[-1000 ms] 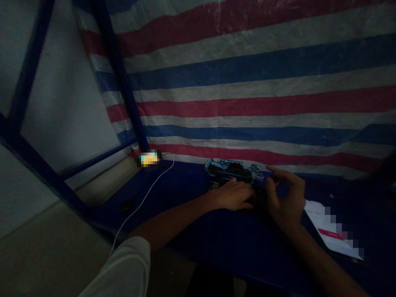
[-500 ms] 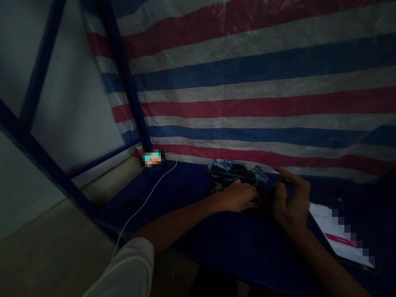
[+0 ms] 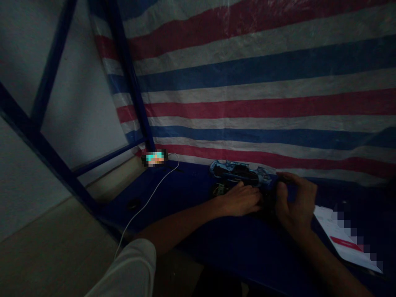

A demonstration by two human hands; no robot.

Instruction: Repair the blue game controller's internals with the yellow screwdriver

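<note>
Wired chassis [image 3: 220, 189], one, lies under the left hand [image 3: 243, 200] beside one blue shell [image 3: 236, 170], right hand [image 3: 296, 202] nearby, both grips unclear.

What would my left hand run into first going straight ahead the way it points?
Your left hand would likely meet the dark object between your hands first, then your right hand; depth is unclear.

No text, brand, number or sign was legible. The white sheet [image 3: 332, 231], lying toward the right end of the surface [image 3: 198, 231], bore faint print and a red band [image 3: 345, 243] with small pale marks, none readable; its right side was pixelated. The lit screen [image 3: 154, 158] at the surface's far left corner was likewise pixelated. Any marking on the blue shell [image 3: 239, 171] near the far edge was too dark to read.
</note>
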